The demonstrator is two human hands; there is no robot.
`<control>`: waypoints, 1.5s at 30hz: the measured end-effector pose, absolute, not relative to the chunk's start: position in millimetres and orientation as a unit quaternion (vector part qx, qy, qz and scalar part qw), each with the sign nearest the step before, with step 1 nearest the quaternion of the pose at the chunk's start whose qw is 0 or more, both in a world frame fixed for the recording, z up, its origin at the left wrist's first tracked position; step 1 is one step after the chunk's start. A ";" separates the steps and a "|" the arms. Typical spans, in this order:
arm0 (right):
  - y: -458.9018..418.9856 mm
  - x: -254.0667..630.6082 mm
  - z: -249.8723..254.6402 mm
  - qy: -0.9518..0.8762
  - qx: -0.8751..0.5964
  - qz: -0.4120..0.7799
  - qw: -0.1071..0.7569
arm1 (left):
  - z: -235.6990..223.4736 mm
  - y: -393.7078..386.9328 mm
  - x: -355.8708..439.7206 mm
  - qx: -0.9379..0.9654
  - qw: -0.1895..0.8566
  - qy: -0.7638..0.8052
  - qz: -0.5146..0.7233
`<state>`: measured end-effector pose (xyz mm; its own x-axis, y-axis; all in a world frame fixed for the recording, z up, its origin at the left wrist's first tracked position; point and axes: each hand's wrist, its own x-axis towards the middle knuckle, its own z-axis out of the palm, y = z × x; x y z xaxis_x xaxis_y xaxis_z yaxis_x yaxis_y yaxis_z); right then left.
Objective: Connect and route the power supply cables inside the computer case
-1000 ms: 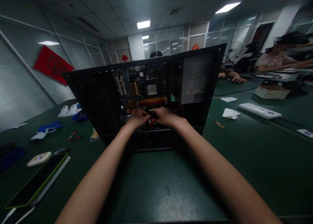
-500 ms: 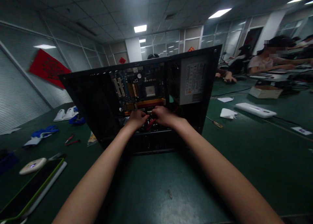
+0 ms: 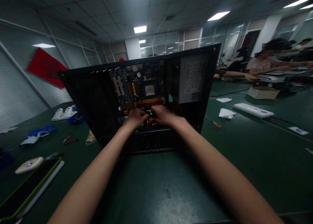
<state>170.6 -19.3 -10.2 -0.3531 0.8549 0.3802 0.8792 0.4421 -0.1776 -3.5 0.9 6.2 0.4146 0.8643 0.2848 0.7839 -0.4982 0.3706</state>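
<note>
An open black computer case [image 3: 85, 97] lies on the green table [image 3: 244, 152] in front of me, its motherboard [image 3: 139, 87] and grey power supply [image 3: 193, 79] showing. Both my hands reach inside, just below the motherboard's lower edge. My left hand [image 3: 135, 117] is curled with fingers closed, and my right hand [image 3: 163, 114] is curled beside it. A red cable [image 3: 149, 122] runs between and under them. What the fingers pinch is hidden in the dark.
Left of the case lie blue gloves [image 3: 40, 132], red-handled cutters [image 3: 69, 140], a white device [image 3: 28, 164] and a green-edged tablet [image 3: 29, 188]. On the right are a screwdriver [image 3: 214, 122], crumpled paper [image 3: 226, 113], a white power strip [image 3: 256, 110] and a cardboard box [image 3: 262, 92]. Other people sit at the far right.
My hands stay in the same spot inside the case with only small finger shifts. The camera has turned slightly, and a person's arm at far right has stretched out over the table.
</note>
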 end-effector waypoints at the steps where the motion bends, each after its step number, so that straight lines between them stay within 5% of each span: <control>1: -18.9 170.3 -10.0 -0.822 -0.528 -0.032 0.212 | 6.8 0.7 -3.0 0.838 0.089 0.491 0.221; 24: -19.4 171.2 -9.1 -0.804 -0.550 -0.062 0.215 | 7.9 2.1 -0.8 0.843 0.043 0.504 0.183; 34: -28.8 169.9 -3.1 -0.792 -0.579 -0.055 0.185 | 2.5 8.3 -0.8 0.793 0.116 0.548 0.238; 45: -29.6 165.8 2.1 -0.787 -0.581 -0.028 0.204 | 9.4 10.5 -2.5 0.707 0.321 0.568 0.274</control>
